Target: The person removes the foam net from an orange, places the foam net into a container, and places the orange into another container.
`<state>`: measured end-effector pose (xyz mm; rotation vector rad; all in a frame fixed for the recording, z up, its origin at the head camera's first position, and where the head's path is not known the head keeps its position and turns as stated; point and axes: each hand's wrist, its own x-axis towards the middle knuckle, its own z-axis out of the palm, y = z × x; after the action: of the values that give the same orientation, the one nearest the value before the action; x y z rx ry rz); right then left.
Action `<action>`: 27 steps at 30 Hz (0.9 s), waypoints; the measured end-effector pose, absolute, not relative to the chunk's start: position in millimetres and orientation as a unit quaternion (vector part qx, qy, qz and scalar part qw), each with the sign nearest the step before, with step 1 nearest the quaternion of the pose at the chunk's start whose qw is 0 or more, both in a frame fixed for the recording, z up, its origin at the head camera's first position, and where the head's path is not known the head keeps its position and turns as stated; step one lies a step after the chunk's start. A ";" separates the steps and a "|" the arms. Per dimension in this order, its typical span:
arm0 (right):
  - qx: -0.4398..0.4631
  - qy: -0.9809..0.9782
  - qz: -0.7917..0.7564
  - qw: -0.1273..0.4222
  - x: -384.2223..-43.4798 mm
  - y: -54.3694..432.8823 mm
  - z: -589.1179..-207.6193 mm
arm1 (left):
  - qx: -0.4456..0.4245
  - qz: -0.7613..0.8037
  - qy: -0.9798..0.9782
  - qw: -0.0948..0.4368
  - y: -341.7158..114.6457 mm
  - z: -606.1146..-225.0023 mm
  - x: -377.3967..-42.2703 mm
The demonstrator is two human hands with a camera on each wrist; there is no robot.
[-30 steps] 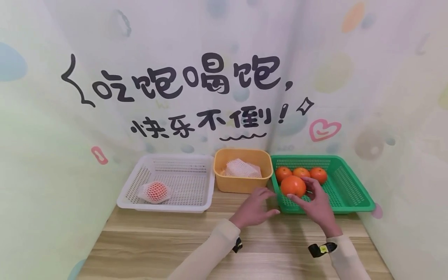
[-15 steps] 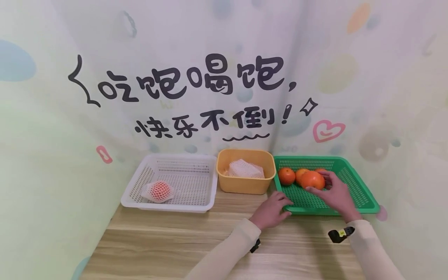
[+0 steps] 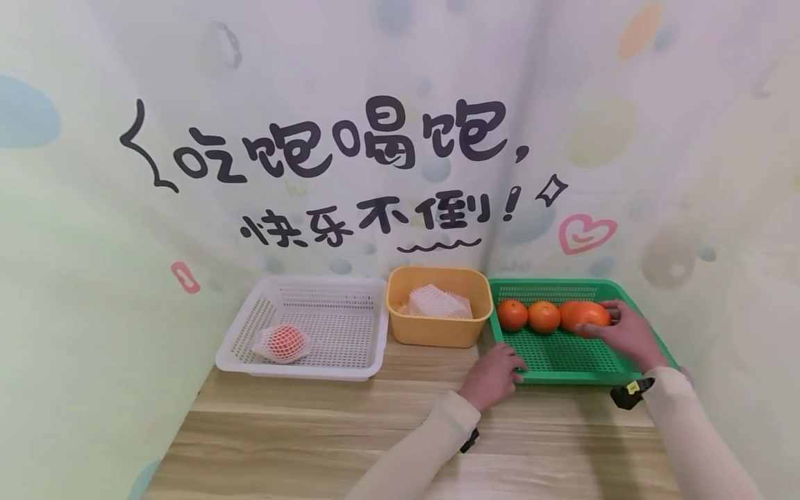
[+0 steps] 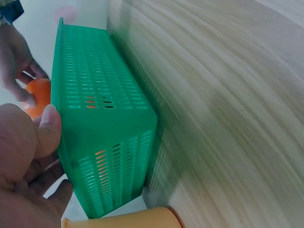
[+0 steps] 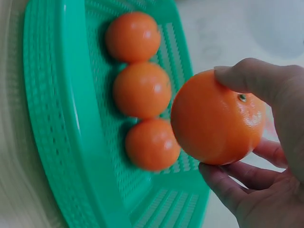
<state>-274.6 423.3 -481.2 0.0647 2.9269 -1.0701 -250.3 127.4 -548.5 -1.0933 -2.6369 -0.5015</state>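
My right hand point(image 3: 632, 335) holds an orange point(image 5: 213, 121) between thumb and fingers, its small green stem spot showing. This fruit is above the right part of the green basket point(image 3: 562, 378). In the right wrist view three more oranges point(image 5: 142, 90) lie in a row on the basket floor; in the head view the held one partly covers the rightmost point(image 3: 567, 314). At the basket's near left corner, my left hand point(image 3: 491, 376) grips the rim, thumb point(image 4: 51, 122) on one side of the corner and fingers on the other.
A yellow bin point(image 3: 437, 332) with white foam nets point(image 3: 437, 303) stands against the basket's left side. Further left, a white basket point(image 3: 300, 371) holds one fruit point(image 3: 286, 343) in a foam net. A printed curtain point(image 3: 312, 55) hangs behind the wooden table point(image 3: 312, 430).
My right hand has carried the orange rightward over the green basket, uncovering the middle oranges of the row. The left hand has moved right onto the basket's near corner.
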 end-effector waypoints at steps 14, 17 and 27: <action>0.029 0.964 -0.244 0.104 -307.8 459.7 -483.4 | -0.371 -0.173 -0.899 0.155 130.2 -547.2 -250.5; 0.047 0.959 -0.245 0.136 -312.5 463.0 -487.2 | -0.368 -0.177 -0.901 0.149 130.6 -549.4 -251.4; 0.077 0.955 -0.231 0.168 -320.1 472.0 -507.6 | -0.362 -0.189 -0.903 0.133 131.0 -551.5 -252.0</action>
<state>-320.1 472.0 -507.6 0.2196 2.7176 -0.6564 -252.0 131.0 -551.5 -1.0514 -2.6201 -0.5473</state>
